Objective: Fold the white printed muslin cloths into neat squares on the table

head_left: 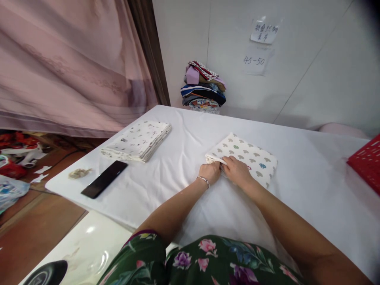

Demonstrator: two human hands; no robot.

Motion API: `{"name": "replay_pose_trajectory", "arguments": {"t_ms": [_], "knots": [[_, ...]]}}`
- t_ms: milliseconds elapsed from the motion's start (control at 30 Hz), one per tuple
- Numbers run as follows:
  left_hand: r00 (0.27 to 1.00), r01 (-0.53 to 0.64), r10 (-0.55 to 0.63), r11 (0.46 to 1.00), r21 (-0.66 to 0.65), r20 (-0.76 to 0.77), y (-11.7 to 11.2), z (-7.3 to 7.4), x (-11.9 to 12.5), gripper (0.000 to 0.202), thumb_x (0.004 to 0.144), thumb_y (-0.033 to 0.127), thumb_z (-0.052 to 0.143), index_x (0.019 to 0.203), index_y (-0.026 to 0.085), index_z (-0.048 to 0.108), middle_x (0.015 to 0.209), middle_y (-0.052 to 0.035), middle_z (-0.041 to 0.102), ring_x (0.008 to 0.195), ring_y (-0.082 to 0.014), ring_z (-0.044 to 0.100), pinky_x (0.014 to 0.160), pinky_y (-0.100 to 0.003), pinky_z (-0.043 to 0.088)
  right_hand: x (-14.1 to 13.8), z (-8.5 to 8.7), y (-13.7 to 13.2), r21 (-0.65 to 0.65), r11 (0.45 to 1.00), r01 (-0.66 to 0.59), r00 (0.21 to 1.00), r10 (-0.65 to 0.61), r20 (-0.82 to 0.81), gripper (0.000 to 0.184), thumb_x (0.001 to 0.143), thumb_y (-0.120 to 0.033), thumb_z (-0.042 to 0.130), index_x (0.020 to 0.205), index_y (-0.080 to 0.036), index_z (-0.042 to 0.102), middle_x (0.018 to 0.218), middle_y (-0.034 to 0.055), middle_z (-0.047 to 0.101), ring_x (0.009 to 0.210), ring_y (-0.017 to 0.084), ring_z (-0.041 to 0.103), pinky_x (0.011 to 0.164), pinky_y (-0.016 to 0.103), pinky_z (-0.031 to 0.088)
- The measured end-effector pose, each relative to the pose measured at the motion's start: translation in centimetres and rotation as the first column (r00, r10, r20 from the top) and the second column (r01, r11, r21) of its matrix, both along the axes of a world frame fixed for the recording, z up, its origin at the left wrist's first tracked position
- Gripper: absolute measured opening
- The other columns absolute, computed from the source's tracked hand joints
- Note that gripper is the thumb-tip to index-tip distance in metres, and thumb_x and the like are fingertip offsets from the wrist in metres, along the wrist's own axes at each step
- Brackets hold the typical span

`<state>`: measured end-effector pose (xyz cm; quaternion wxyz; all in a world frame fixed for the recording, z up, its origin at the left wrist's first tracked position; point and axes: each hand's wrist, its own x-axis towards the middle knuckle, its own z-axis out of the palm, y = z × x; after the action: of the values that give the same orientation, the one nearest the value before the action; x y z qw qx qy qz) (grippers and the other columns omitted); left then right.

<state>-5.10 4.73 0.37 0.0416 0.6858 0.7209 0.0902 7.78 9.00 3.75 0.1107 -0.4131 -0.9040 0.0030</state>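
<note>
A folded cream cloth with small grey and green prints (249,156) lies on the white-covered table (311,182). Both hands meet at its near-left corner. My left hand (209,172), with a thin bracelet at the wrist, is closed with fingers curled on the cloth's edge. My right hand (236,169) lies beside it, fingers pinched on the same edge. The two hands touch each other.
A second folded printed cloth stack (138,140) lies at the left of the table, with a black phone (104,179) and a small crumpled scrap (79,173) near the left edge. A red basket (368,162) stands at the right. Folded clothes (203,89) are piled against the wall.
</note>
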Motion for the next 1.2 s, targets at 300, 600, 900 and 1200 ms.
{"name": "replay_pose_trajectory", "arguments": {"t_ms": [300,600,900,1200], "knots": [[1.000,-0.004,0.003,1.000,0.029,0.010,-0.2,0.2,-1.2,0.024,0.089,0.022,0.035,0.108,0.022,0.050,0.090,-0.0043,0.065,0.078,-0.0190,0.063,0.063,-0.028,0.043,-1.2,-1.1,1.1,0.028,0.999,0.042,0.992,-0.038,-0.124,0.021,0.088,-0.020,0.037,0.095,-0.021,0.057,0.092,0.0031,0.059,0.075,0.016,0.053,0.058,0.027,0.029],[0.999,-0.035,0.034,0.998,0.046,0.033,-0.4,-0.2,-1.5,0.021,0.090,0.024,0.033,0.100,0.021,0.051,0.090,-0.0040,0.065,0.078,-0.0178,0.062,0.062,-0.027,0.042,-2.0,-0.9,1.1,-0.003,1.000,-0.031,0.996,0.031,-0.083,0.018,0.086,-0.022,0.041,0.095,-0.022,0.058,0.092,0.0034,0.058,0.079,0.017,0.054,0.060,0.027,0.032],[0.989,-0.095,0.091,0.995,0.035,0.113,-0.3,-0.2,-2.0,0.021,0.089,0.032,0.038,0.101,0.021,0.051,0.090,-0.0046,0.065,0.078,-0.0180,0.063,0.062,-0.027,0.041,-3.3,-0.4,1.6,0.002,0.992,-0.124,0.966,0.121,-0.227,0.028,0.088,-0.020,0.037,0.107,-0.024,0.056,0.100,0.0039,0.056,0.083,0.016,0.053,0.066,0.026,0.037],[0.989,-0.104,0.100,0.994,0.027,0.113,-0.6,0.0,-2.0,0.023,0.088,0.032,0.038,0.098,0.021,0.055,0.088,-0.0046,0.066,0.076,-0.0182,0.063,0.062,-0.027,0.042,-4.2,-1.0,1.7,-0.011,0.996,-0.092,0.985,0.089,-0.149,0.025,0.087,-0.018,0.037,0.098,-0.024,0.059,0.097,0.0035,0.055,0.078,0.015,0.053,0.062,0.026,0.036]]}}
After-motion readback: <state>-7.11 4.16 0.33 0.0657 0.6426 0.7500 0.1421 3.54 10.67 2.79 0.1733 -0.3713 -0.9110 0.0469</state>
